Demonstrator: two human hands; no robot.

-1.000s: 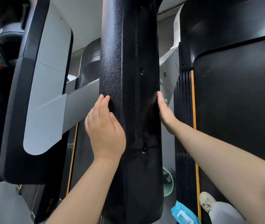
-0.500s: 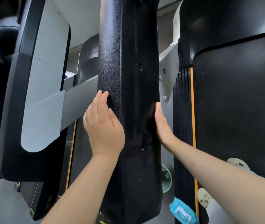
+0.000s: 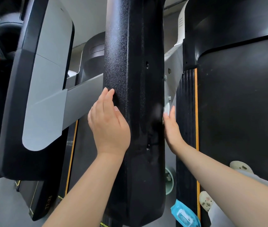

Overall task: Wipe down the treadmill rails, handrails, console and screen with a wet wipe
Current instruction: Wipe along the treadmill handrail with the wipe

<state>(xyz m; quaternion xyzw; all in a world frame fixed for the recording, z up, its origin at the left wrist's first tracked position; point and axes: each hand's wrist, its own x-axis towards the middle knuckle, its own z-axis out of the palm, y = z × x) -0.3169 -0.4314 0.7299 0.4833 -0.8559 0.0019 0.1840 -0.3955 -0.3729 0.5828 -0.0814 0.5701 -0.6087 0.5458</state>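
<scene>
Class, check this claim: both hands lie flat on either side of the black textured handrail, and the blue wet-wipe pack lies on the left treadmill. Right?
Not quite. The head view shows the blue wet-wipe pack on the right treadmill's side rail. The left hand and right hand do flank the black handrail.

So the handrail (image 3: 134,112) runs straight through the middle, 12 to 6 o'clock. Left hand (image 3: 108,126) lies flat on its 9 o'clock side, right hand (image 3: 171,128) on the 3 o'clock side with a wet wipe (image 3: 167,109) at its fingertips. Treadmill belt (image 3: 238,112) sits out at 3 o'clock, wipes pack (image 3: 184,213) on the ribbed side rail (image 3: 186,112) near 5, neighbouring treadmill's upright (image 3: 36,95) at 9.
</scene>
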